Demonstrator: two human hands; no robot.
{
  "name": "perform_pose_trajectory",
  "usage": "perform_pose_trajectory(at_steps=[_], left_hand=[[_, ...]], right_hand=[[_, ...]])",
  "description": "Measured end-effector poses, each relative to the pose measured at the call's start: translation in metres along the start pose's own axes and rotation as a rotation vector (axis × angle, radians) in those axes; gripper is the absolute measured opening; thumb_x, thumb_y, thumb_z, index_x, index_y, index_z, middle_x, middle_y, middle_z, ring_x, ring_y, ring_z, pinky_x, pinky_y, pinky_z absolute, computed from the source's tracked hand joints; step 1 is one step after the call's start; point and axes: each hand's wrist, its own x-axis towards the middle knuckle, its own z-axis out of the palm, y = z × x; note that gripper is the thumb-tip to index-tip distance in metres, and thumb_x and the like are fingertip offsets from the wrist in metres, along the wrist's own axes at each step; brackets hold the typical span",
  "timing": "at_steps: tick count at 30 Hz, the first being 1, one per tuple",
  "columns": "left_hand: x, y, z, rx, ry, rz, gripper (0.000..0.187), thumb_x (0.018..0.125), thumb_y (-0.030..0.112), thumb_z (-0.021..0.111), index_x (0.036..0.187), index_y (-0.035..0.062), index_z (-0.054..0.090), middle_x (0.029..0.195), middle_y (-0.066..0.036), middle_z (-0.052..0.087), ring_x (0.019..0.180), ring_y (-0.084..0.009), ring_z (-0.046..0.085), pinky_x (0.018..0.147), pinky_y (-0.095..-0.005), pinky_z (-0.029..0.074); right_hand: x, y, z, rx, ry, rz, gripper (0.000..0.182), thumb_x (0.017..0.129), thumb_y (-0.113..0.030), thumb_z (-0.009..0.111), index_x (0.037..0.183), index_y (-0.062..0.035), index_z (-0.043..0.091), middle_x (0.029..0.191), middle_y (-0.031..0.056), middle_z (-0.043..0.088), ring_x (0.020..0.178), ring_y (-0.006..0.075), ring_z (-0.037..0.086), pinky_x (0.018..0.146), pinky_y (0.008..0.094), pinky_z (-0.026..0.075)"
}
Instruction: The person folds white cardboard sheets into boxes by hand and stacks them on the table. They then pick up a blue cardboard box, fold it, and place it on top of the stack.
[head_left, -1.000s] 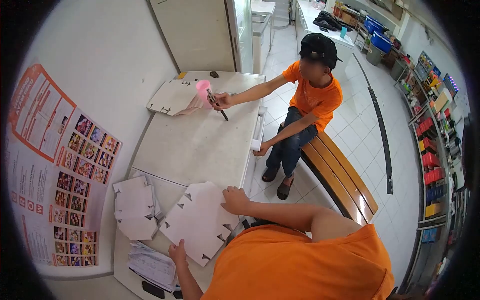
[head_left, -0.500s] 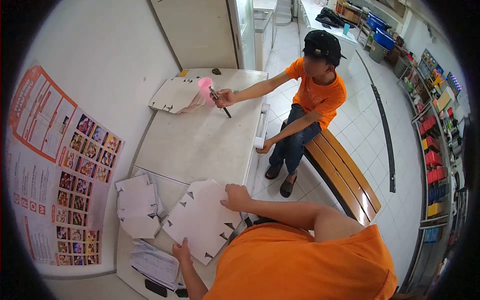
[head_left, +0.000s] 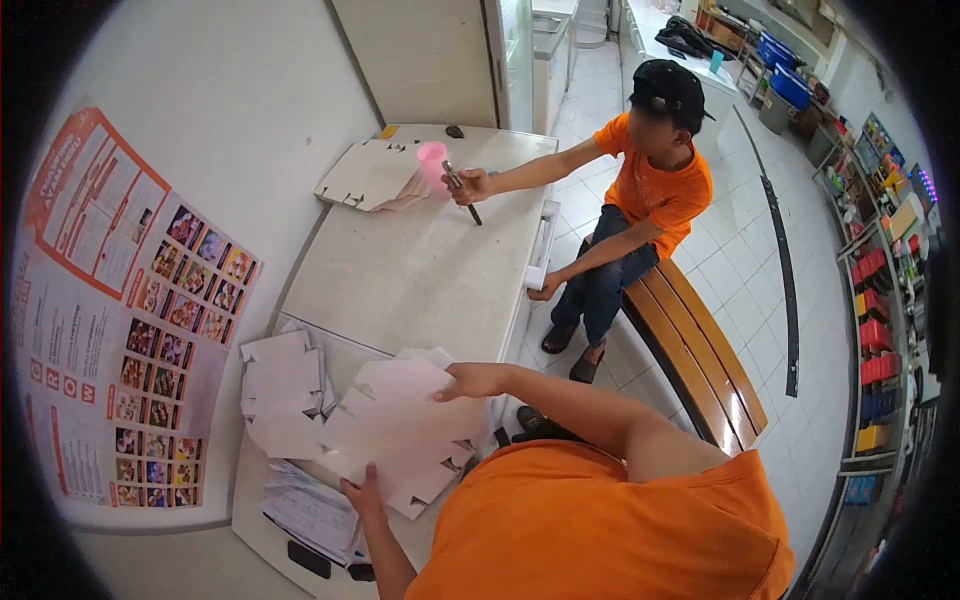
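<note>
A flat white cardboard sheet [head_left: 395, 420], with notched edges and partly smeared by motion, lies between my two hands. My left hand [head_left: 366, 494] grips its near left edge, thumb on top and the other fingers mostly hidden. At the far right edge, my right hand [head_left: 474, 381] pinches the same sheet. More notched white cardboard shows under it near the front. Just left is another stack of notched white cardboard [head_left: 283, 375], which the held sheet partly overlaps.
Written papers [head_left: 308, 508] and a dark phone [head_left: 309, 559] lie near the table's front. Across the table [head_left: 370, 285], a co-worker's hand [head_left: 468, 186] holds a dark pen-like tool beside a pink cup [head_left: 432, 158] and more cardboard. A wooden bench [head_left: 690, 350] stands right.
The sheet in my hands has shifted left and away, uncovering cardboard beneath it and overlapping the left stack. The whole view has shifted slightly. The co-worker's pose is nearly the same.
</note>
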Motion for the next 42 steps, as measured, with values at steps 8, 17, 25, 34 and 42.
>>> perform_pose_trajectory(at_steps=[8, 17, 25, 34, 42], left_hand=[[-0.052, 0.085, -0.024, -0.425, -0.391, -0.144, 0.067, 0.085, 0.011, 0.077, 0.141, 0.0032, 0.041, 0.134, -0.013, 0.053, 0.122, -0.0299, 0.053, 0.104, -0.0429, 0.046], [-0.056, 0.156, 0.021, -0.467, -0.809, 0.012, 0.056, 0.081, 0.003, 0.078, 0.13, 0.002, 0.052, 0.12, -0.009, 0.062, 0.109, -0.025, 0.06, 0.094, -0.0418, 0.05], [-0.05, 0.202, 0.037, -0.188, -0.466, 0.097, 0.061, 0.079, 0.001, 0.077, 0.134, 0.0003, 0.05, 0.121, -0.011, 0.061, 0.109, -0.0236, 0.059, 0.095, -0.0377, 0.049], [-0.044, 0.361, -0.043, 0.391, -0.606, 0.339, 0.043, 0.08, 0.009, 0.075, 0.119, -0.0028, 0.062, 0.114, -0.015, 0.066, 0.106, -0.0237, 0.062, 0.09, -0.035, 0.05], [-0.074, 0.369, 0.054, 1.288, -1.132, 1.084, 0.033, 0.079, 0.018, 0.073, 0.108, 0.0047, 0.067, 0.099, -0.019, 0.07, 0.087, -0.0402, 0.066, 0.08, -0.0489, 0.051]], right_hand=[[-0.027, -0.026, -0.009, 0.166, -0.004, -0.055, 0.057, 0.092, -0.04, 0.069, 0.126, 0.0038, 0.059, 0.116, 0.0132, 0.066, 0.11, 0.0191, 0.059, 0.095, 0.033, 0.047], [0.011, -0.039, 0.037, 0.472, 0.725, -0.169, 0.03, 0.097, -0.02, 0.06, 0.116, 0.0038, 0.062, 0.101, 0.0138, 0.071, 0.088, 0.0232, 0.069, 0.078, 0.0348, 0.054], [-0.014, -0.036, 0.016, 0.48, 0.688, -0.204, 0.036, 0.097, -0.024, 0.063, 0.121, 0.0021, 0.061, 0.106, 0.0133, 0.07, 0.096, 0.0192, 0.065, 0.086, 0.0345, 0.051], [-0.043, -0.099, 0.004, -0.172, 0.85, -0.79, 0.08, 0.079, -0.031, 0.08, 0.142, -0.0033, 0.038, 0.135, 0.0184, 0.047, 0.126, 0.0348, 0.046, 0.104, 0.0461, 0.039], [-0.088, -0.249, 0.087, -1.038, 0.382, -0.589, 0.101, 0.074, -0.027, 0.079, 0.154, -0.0037, 0.022, 0.116, 0.0199, 0.062, 0.109, 0.0316, 0.061, 0.087, 0.0409, 0.048]])
